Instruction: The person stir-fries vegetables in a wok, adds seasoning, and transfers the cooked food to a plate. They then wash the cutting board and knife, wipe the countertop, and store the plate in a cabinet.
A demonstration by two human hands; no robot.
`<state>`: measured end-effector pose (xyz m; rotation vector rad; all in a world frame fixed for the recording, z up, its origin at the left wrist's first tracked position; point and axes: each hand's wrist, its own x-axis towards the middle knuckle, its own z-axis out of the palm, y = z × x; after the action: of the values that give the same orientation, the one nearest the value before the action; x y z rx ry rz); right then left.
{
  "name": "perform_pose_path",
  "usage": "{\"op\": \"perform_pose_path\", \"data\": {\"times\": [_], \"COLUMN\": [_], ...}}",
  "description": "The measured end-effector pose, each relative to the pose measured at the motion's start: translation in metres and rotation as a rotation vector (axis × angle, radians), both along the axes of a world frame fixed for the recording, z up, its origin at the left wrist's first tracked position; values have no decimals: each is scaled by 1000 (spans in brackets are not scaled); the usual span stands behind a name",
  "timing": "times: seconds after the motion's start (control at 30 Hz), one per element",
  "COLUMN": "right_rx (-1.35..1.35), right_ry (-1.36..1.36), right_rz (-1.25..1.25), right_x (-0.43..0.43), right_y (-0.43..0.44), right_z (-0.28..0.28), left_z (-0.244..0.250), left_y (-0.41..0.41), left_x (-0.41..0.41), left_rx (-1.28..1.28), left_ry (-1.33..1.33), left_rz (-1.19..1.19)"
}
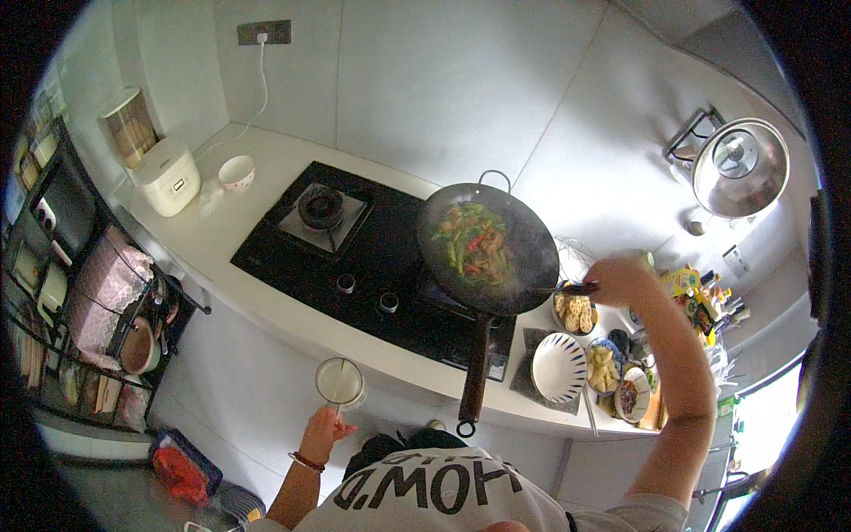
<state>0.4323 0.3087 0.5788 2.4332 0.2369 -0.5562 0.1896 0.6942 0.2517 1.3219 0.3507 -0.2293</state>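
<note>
In my left hand (324, 429) is a clear cup (340, 382) with cloudy, whitish contents, held by its handle in front of the counter edge. My right hand (621, 282), blurred, grips the dark handle of a cooking utensil (577, 288) at the right rim of the wok. The utensil's far end is hard to make out. Green and red vegetables with brown pieces (475, 243) lie in the black wok (435, 289), under faint steam. The wok stands on the right burner, its wooden handle (475, 372) pointing towards me.
A black gas hob (279, 259) has a bare left burner (321, 207). Right of it are a striped white bowl (558, 368), bowls of cut food (603, 369) and chopsticks (590, 412). A metal lid (741, 169) hangs on the wall. The rice cooker (166, 176) stands left.
</note>
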Motion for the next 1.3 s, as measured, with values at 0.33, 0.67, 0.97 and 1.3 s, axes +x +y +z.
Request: {"op": "perform_pose_path", "data": {"times": [0.33, 0.67, 0.97, 1.3], "right_rx": [299, 186, -97, 193], "right_ry": [-227, -214, -333, -439], "right_rz": [-19, 31, -38, 104], "right_x": [8, 11, 23, 20], "right_y": [6, -3, -52, -35], "right_z": [-40, -20, -3, -57], "left_z": [26, 12, 39, 31], "left_y": [1, -7, -14, -16], "left_x": [-1, 1, 6, -2], "left_rx": [11, 441, 203, -91], "left_ry": [64, -166, -5, 114], "left_rz": [15, -83, -24, 115]}}
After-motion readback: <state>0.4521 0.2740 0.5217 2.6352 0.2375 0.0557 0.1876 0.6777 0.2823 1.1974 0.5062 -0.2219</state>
